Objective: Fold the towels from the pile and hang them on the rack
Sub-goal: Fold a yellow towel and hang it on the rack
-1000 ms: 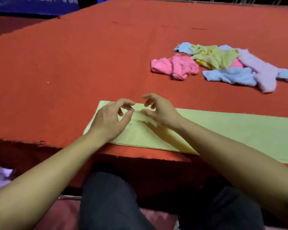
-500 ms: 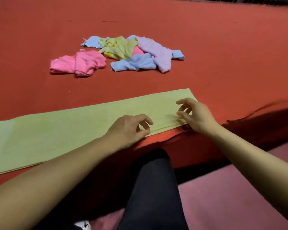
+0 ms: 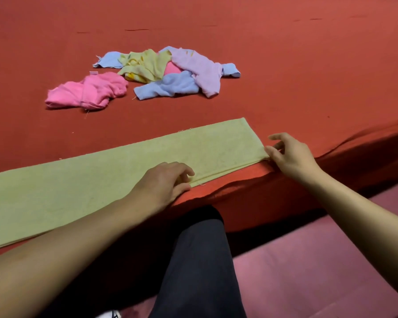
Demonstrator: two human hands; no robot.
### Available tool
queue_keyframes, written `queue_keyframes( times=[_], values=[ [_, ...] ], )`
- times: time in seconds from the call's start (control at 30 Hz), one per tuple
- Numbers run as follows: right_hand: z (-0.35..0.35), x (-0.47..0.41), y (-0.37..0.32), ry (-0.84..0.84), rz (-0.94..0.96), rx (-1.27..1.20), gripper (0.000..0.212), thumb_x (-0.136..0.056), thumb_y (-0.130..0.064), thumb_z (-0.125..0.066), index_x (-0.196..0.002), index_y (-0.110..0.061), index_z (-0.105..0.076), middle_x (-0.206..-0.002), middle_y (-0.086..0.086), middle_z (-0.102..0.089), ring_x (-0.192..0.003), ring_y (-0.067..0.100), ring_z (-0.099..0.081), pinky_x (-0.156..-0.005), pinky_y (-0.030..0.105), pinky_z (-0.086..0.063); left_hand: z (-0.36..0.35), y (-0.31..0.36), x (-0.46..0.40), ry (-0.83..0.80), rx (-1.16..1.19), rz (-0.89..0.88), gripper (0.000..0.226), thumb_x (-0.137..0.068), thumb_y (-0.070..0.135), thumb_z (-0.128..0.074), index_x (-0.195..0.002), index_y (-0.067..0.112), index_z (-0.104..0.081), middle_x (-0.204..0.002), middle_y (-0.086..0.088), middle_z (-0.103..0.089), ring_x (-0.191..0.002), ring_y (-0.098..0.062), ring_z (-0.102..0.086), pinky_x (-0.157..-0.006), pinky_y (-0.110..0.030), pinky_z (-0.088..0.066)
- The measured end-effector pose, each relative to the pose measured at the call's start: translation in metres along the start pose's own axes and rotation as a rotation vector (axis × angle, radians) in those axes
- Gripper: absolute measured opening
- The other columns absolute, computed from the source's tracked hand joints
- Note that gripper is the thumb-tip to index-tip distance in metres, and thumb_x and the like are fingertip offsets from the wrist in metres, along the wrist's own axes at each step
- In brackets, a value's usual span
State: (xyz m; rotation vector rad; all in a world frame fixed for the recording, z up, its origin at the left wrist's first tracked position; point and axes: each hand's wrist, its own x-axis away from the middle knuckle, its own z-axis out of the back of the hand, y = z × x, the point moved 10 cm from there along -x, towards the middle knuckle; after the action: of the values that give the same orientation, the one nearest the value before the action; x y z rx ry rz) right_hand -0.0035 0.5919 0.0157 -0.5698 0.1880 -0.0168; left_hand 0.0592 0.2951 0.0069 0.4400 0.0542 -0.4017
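While the long yellow-green towel (image 3: 115, 177) lay folded flat along the near edge of the red desk (image 3: 285, 65), the left hand (image 3: 163, 182) pinched its near edge and the right hand (image 3: 290, 154) gripped its right corner, other fingers spread. Beyond it sat the pile of crumpled towels (image 3: 152, 74).

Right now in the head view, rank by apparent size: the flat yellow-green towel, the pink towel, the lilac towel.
1. flat yellow-green towel, by far the largest, though nearest the camera.
2-3. pink towel and lilac towel: both crumpled and look alike; unranked.
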Motion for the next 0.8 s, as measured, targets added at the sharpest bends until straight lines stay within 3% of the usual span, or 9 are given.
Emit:
queue_keyframes(
  times=[0.13,0.33,0.43,0.57,0.8],
  values=[
    [-0.014,-0.008,0.003,-0.084,-0.070,0.102,0.052,-0.086,-0.046,-0.068,-0.127,-0.018,-0.054,-0.086,-0.006,-0.064,-0.095,0.027,-0.063,-0.078,0.035,-0.044,0.003,-0.005,-0.001,0.030,-0.001,0.057,0.031,-0.087,0.036,-0.071,-0.115,0.026,-0.063,-0.095,0.017,-0.056,-0.090,-0.009,-0.049,-0.082,-0.027,-0.041],
    [-0.022,-0.020,0.002,-0.144,-0.128,0.078,0.060,-0.079,-0.036,-0.078,-0.130,-0.018,-0.052,-0.090,-0.006,-0.061,-0.094,0.022,-0.062,-0.078,0.032,-0.043,0.006,-0.012,0.002,0.042,0.012,0.090,0.025,-0.093,0.026,-0.065,-0.118,0.025,-0.062,-0.097,0.014,-0.062,-0.093,-0.013,-0.060,-0.079,-0.023,-0.038],
    [-0.020,-0.024,0.002,-0.131,-0.156,0.013,0.061,-0.078,-0.028,-0.079,-0.131,-0.016,-0.052,-0.093,-0.003,-0.063,-0.092,0.022,-0.062,-0.079,0.031,-0.043,0.008,-0.008,0.004,0.059,0.040,0.059,0.025,-0.094,0.024,-0.063,-0.119,0.026,-0.062,-0.094,0.017,-0.059,-0.085,-0.008,-0.057,-0.076,-0.020,-0.035],
    [-0.019,-0.024,-0.002,-0.103,-0.154,-0.006,0.059,-0.084,-0.033,-0.074,-0.134,-0.015,-0.050,-0.099,-0.001,-0.061,-0.100,0.025,-0.061,-0.083,0.032,-0.044,0.001,-0.003,0.006,0.006,0.023,0.017,0.025,-0.095,0.027,-0.063,-0.119,0.027,-0.061,-0.095,0.017,-0.060,-0.082,-0.002,-0.052,-0.076,-0.016,-0.036],
    [-0.027,-0.028,0.004,-0.181,-0.205,0.080,0.081,-0.074,-0.033,-0.084,-0.141,-0.016,-0.041,-0.116,0.008,-0.063,-0.113,0.030,-0.058,-0.094,0.036,-0.045,0.000,0.003,-0.001,-0.108,-0.032,-0.057,0.029,-0.092,0.036,-0.064,-0.120,0.032,-0.059,-0.081,0.024,-0.057,-0.072,0.006,-0.054,-0.069,-0.009,-0.038]
  ],
)
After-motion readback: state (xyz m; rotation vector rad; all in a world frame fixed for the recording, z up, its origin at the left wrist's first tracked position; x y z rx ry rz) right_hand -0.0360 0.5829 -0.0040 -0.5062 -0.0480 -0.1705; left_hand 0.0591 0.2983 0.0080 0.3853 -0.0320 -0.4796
